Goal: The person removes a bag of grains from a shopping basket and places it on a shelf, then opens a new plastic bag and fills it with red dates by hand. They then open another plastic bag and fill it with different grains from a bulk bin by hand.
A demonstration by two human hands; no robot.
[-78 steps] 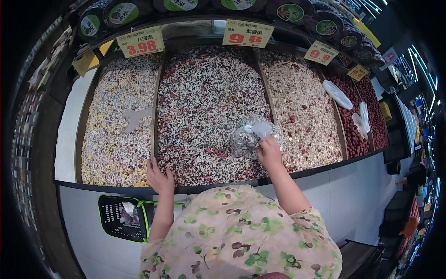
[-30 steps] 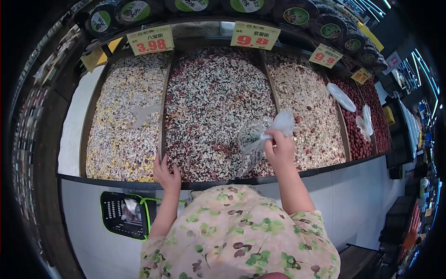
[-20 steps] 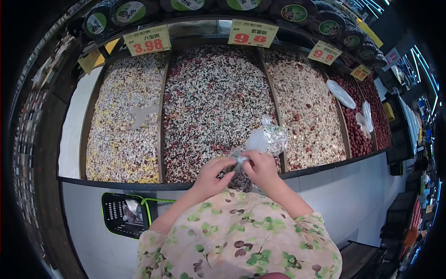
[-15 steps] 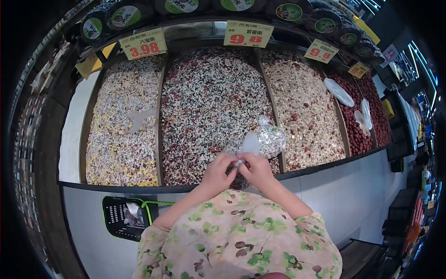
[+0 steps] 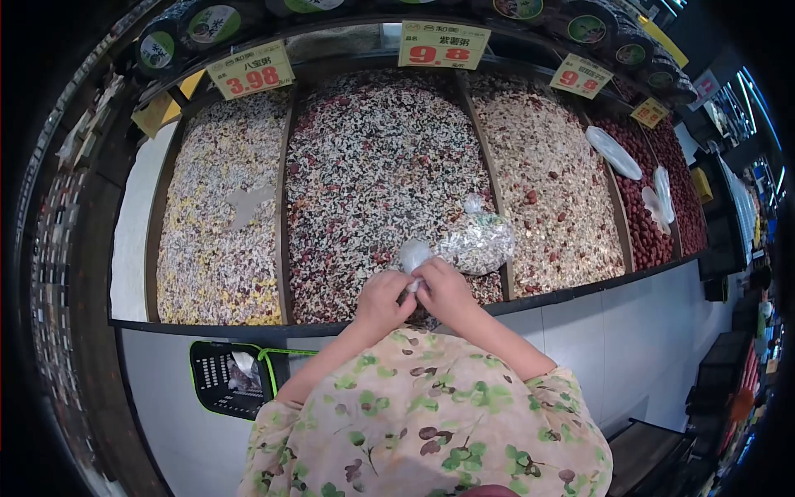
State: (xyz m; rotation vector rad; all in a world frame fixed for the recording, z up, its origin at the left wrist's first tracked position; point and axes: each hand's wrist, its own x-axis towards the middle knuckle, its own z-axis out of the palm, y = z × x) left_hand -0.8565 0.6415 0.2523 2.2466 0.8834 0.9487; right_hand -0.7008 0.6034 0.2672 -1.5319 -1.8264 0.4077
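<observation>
Both of my hands meet over the front edge of the middle grain bin (image 5: 373, 166). My left hand (image 5: 384, 301) pinches the gathered neck of a clear plastic bag (image 5: 415, 254), and my right hand (image 5: 445, 291) grips the same neck from the other side. The bag's loose top puffs up above my fingers; its lower part is mostly hidden under my hands. Just right of them, a tied clear bag of grains (image 5: 476, 244) rests on the mixed grains, with its knot pointing up.
A bin of yellowish grain mix (image 5: 219, 207) lies left, and a bin with dates (image 5: 546, 190) right. Plastic bags (image 5: 614, 153) lie on the red dates. Price signs (image 5: 444, 45) stand along the back. A black basket (image 5: 228, 377) with green trim sits on the floor.
The bag's loose top has shifted left and now bunches above my fingers. Both hands stay together at the neck, slightly further left. The view has shifted a little.
</observation>
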